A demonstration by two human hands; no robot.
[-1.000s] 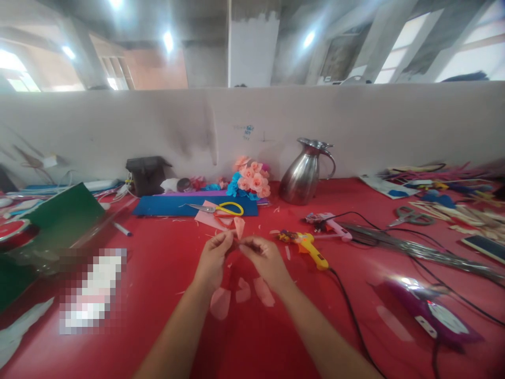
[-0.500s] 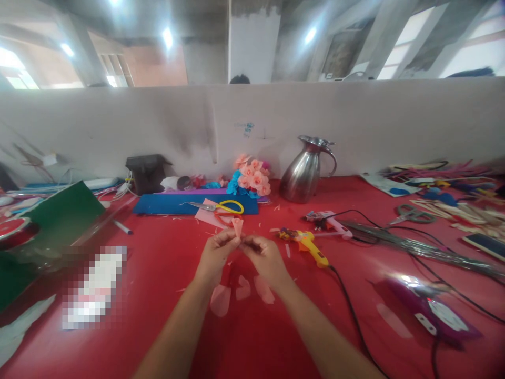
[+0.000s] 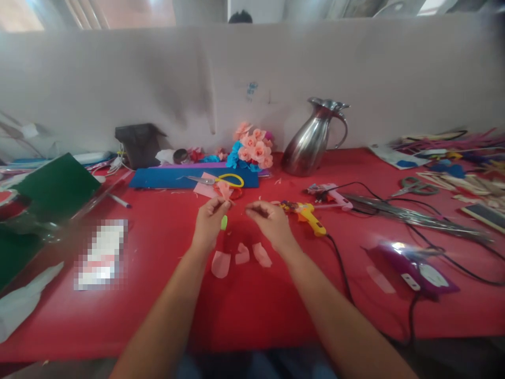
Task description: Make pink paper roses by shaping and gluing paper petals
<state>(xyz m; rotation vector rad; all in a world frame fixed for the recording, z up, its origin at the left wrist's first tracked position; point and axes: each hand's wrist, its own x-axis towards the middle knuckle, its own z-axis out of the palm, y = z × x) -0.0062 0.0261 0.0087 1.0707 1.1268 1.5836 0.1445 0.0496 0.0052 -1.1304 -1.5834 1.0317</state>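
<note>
Between its thumb and fingers my left hand (image 3: pixel 208 221) pinches a small pink paper flower (image 3: pixel 224 189), its petals upward. To the right, a short gap away, my right hand (image 3: pixel 270 221) has thumb and fingertips pressed together; whether anything tiny is in them I cannot make out. A bright green piece (image 3: pixel 224 222) shows just beside the left hand. On the red table below the hands lie pink paper petals (image 3: pixel 221 264). Yellow-handled scissors (image 3: pixel 229 180) rest on a blue sheet (image 3: pixel 158 179) beyond the hands. Close to my right hand lies a yellow glue gun (image 3: pixel 313 218).
A bunch of pink and blue paper flowers (image 3: pixel 256 147) and a steel jug (image 3: pixel 310 139) stand by the white partition. Right lie a pink glue gun (image 3: pixel 339 197), grey-handled scissors (image 3: pixel 420 186), cables and a purple device (image 3: pixel 422 271). Green board (image 3: pixel 59 181) stands left.
My hands have parted: the left keeps the flower, and the right has drawn away to the right. The flower looks more spread. My view has tilted downward.
</note>
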